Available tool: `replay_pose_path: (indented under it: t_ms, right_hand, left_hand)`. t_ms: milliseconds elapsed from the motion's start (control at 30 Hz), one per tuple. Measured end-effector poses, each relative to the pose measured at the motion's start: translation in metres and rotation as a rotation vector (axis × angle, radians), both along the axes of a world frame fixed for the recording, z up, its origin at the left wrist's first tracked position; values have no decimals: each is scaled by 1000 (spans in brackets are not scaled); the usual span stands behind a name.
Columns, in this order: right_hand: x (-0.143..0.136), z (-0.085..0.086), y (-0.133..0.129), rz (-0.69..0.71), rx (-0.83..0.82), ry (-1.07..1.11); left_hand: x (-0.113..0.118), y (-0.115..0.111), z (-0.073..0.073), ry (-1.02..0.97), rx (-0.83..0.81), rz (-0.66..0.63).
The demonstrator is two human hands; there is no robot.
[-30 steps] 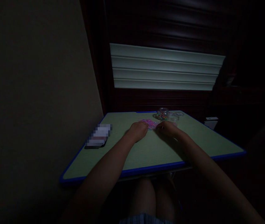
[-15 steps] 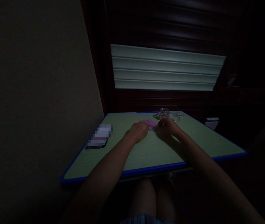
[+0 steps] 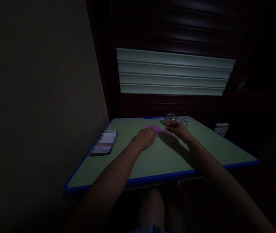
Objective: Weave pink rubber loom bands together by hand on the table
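Observation:
A pile of small pink and purple pieces [image 3: 159, 129] lies on the pale green table [image 3: 157, 160], too dim to tell their kind. My left hand [image 3: 146, 138] rests at the pile's left side, its fingers curled closed; whatever is in them is hidden. On the right, my right hand [image 3: 179, 130] is raised slightly over the pile's edge, thumb and fingers pinched together. What that pinch holds, if anything, is too small and dark to make out. Just behind this hand stands a clear jar [image 3: 171, 117] with colourful small loops inside, partly covered by the hand.
A clear round lid [image 3: 187, 120] lies right of the jar. Toward the table's left edge is a phone-like flat object [image 3: 104, 142], blurred out. The table has a blue rim [image 3: 162, 176]; a wall [image 3: 43, 97] rises close on the left.
My right hand has moved slightly right and up from the pile, its fingers still pinched. The left hand stays nearly where it was beside the pile.

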State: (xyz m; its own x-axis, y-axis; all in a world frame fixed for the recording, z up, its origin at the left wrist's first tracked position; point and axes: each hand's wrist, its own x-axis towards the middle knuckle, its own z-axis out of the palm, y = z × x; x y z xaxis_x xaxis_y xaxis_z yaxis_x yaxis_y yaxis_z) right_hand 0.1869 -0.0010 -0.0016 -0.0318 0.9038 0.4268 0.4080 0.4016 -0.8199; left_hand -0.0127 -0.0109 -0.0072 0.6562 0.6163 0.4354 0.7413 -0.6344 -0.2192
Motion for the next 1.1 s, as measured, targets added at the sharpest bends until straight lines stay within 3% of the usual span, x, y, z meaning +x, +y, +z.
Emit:
replay_pose_path:
  t_ms: [467, 733, 1100]
  right_hand:
    - [-8, 5, -10, 102, -165, 142]
    - [-5, 1, -7, 138, -218, 184]
    - [-4, -2, -7, 214, -231, 118]
  left_hand:
    - [0, 5, -4, -132, 72, -133]
    - [1, 6, -4, -113, 130, -89]
    - [3, -1, 5, -76, 69, -77]
